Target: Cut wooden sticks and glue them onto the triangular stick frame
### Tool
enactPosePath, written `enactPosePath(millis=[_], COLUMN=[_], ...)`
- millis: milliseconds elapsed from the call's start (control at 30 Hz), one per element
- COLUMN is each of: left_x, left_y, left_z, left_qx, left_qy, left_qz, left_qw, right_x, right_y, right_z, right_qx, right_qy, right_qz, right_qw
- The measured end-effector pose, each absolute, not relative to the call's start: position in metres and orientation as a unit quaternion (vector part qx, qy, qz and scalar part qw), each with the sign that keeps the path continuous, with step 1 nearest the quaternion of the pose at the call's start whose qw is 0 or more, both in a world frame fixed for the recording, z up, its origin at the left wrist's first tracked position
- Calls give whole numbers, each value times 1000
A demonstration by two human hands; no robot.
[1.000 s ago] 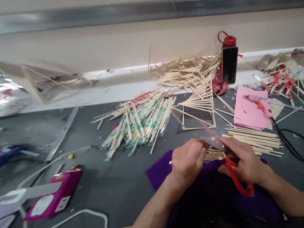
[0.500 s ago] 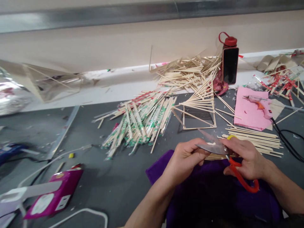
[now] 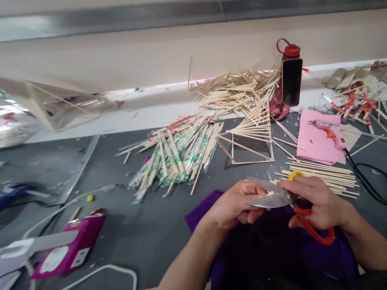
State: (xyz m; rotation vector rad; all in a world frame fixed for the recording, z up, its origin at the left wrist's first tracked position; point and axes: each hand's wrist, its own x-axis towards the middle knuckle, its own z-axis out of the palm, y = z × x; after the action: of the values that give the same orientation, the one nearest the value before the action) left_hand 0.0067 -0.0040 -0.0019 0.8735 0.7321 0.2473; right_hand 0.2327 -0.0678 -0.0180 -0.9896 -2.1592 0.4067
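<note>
My right hand (image 3: 319, 201) grips a pair of scissors (image 3: 276, 199) with orange-red and yellow handles. The blades are apart and point left, across the fingers of my left hand (image 3: 242, 203). My left hand is closed in a pinch on a thin wooden stick (image 3: 270, 193), whose pale end shows between the blades; most of it is hidden by the fingers. Just beyond the hands stands a frame of glued sticks (image 3: 253, 162), with a fan of sticks rising along one side. A row of loose sticks (image 3: 326, 177) lies beside my right hand.
Paper-wrapped chopsticks (image 3: 181, 153) lie left of the frame, with a heap of bare sticks (image 3: 238, 90) behind. A phone (image 3: 292, 82) leans on a red-capped bottle (image 3: 292, 50). A glue gun (image 3: 329, 133) rests on pink sheets (image 3: 314, 147); its black cable (image 3: 363, 171) trails right.
The scissors have tilted and dropped slightly, with the blades still apart around the pale stick end. My left hand has turned a little, with its fingers curled further under. The view has shifted slightly.
</note>
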Motion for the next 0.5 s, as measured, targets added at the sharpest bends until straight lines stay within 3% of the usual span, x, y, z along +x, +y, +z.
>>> enactPosePath(millis=[100, 200, 300, 400, 500], left_x=[9, 14, 16, 13, 10], left_y=[-7, -13, -17, -17, -17], left_z=[2, 4, 0, -4, 0], left_qx=[501, 662, 761, 805, 815], left_qy=[397, 491, 486, 443, 438], left_qz=[192, 299, 346, 353, 331], left_qw=[745, 481, 254, 176, 184], right_x=[230, 224, 217, 213, 213], right_y=[-68, -69, -72, -75, -75], right_z=[-21, -25, -26, -25, -24], right_qx=[-424, -476, -505, -510, -501], right_qy=[-819, -789, -761, -748, -753], right_qz=[154, 152, 169, 195, 203], right_qw=[354, 358, 370, 377, 375])
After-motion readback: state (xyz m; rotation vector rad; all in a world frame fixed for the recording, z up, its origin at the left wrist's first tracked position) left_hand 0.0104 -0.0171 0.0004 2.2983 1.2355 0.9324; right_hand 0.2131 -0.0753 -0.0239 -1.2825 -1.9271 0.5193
